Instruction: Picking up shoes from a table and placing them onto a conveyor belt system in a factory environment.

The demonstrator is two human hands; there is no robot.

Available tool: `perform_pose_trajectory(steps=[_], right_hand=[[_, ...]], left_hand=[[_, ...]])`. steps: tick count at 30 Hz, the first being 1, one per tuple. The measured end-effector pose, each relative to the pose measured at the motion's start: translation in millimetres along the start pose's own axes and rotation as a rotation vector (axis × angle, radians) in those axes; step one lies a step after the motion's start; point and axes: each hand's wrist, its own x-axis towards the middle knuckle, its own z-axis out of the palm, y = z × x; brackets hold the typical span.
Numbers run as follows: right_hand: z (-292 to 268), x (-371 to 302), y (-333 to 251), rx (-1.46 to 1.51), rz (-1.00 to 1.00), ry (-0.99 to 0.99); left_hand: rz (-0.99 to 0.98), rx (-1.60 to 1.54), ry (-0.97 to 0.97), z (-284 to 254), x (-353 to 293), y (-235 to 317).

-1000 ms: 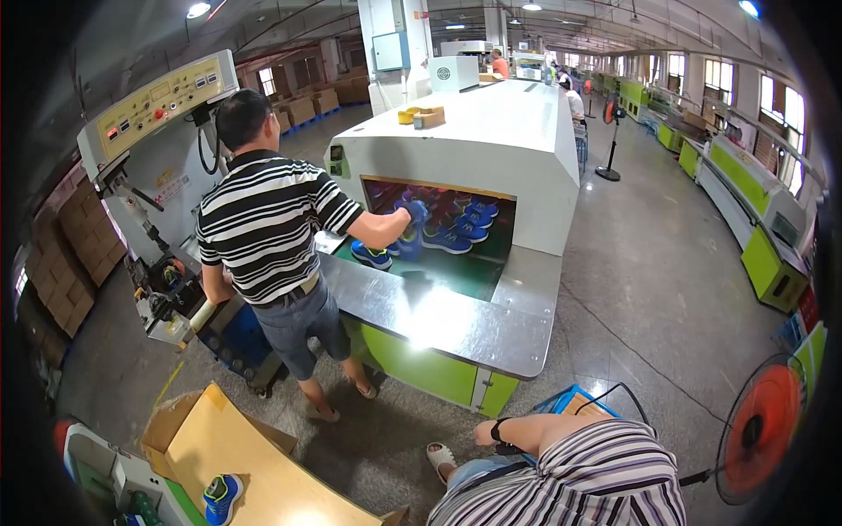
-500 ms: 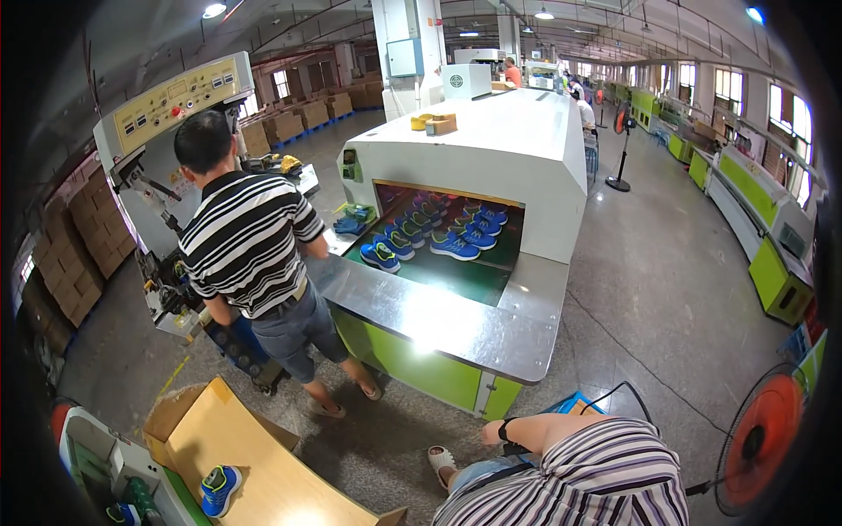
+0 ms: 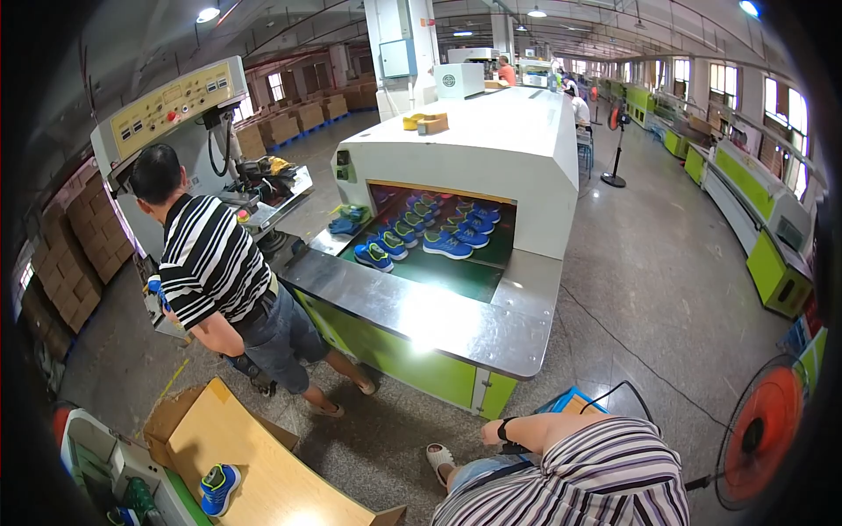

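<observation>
Right hand [image 3: 489, 432]: near, right of centre; grip cannot be told. Left hand: out of view, state unknown. Blue frame [image 3: 551, 403] just beyond right forearm. Farther: blue shoes [image 3: 447, 245] on green belt [image 3: 456, 279] at tunnel [image 3: 474, 145] mouth. Near left: single shoe [image 3: 219, 489] on board [image 3: 228, 438].

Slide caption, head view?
Blue, white-soled sneakers on a flat green conveyor belt at a boxy white metal machine.
</observation>
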Motion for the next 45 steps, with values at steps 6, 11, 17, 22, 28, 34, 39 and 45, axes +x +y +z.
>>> perform_pose_trajectory(steps=[6, 11, 17, 22, 28, 34, 39, 45], right_hand=[[26, 22, 16, -0.08, -0.029, -0.013], [26, 14, 12, 0.145, 0.143, 0.045], [16, 5, 2, 0.187, 0.152, -0.005], [22, 8, 7, 0.044, 0.066, -0.007], [36, 27, 16, -0.083, -0.029, -0.023], [21, 17, 5, 0.107, 0.068, 0.029], [22, 14, 8, 0.157, 0.105, 0.049], [20, 15, 8, 0.166, 0.083, 0.063]], left_hand=[[-0.021, -0.078, -0.035, -16, -16, 8], [0.041, -0.081, 0.004, -1, 2, 2], [-0.019, -0.028, -0.033, 4, 12, -4], [0.014, -0.032, -0.011, -1, 7, 2], [0.002, -0.039, -0.001, -5, -1, 6], [-0.002, -0.021, 0.001, 8, 17, -9], [0.02, -0.102, -0.029, -28, -28, 17], [0.003, -0.094, -0.042, -33, -34, 17]])
